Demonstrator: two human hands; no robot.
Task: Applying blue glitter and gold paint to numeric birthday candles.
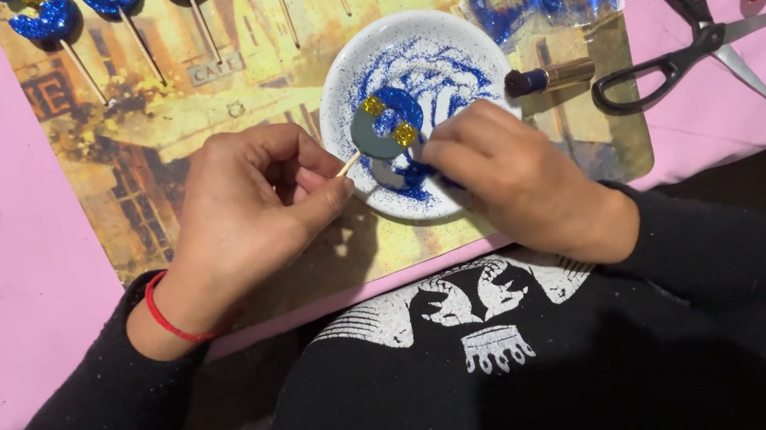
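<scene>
From the head view, the left hand (245, 205) pinches a thin stick (350, 162) bearing a grey cutout (378, 133) over the white plate (343, 79) at centre; the right hand (509, 176) pinches blue glitter (425, 87) at four o'clock of it; scissors (681, 39) lie at three o'clock.

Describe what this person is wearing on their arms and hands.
Both arms are covered by long black sleeves reaching the wrists. The left hand and right hand are bare, without gloves or visible rings. A thin red cord bracelet circles the left wrist.
</scene>
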